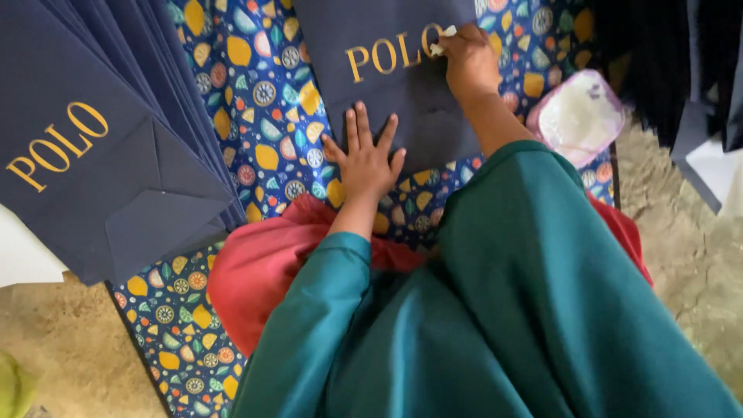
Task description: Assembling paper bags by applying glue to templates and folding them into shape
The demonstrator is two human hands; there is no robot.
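Fingers spread flat: left hand (365,159) presses palm-down on the near edge of the flat navy paper bag with gold lettering (402,85). Right hand (468,58), arm stretched far, pinches a small white wad (443,40) against the lettering. Bag lies on the patterned blue mat (267,116) (stack of matching navy bags (101,147) at left, pink tub of white paste (576,116) at right).

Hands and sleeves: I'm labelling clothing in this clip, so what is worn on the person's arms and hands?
Both arms wear long teal sleeves of plain, loose cloth, with no pattern or marking. The left hand and right hand are bare: no gloves, and no rings, watch or bracelet show.
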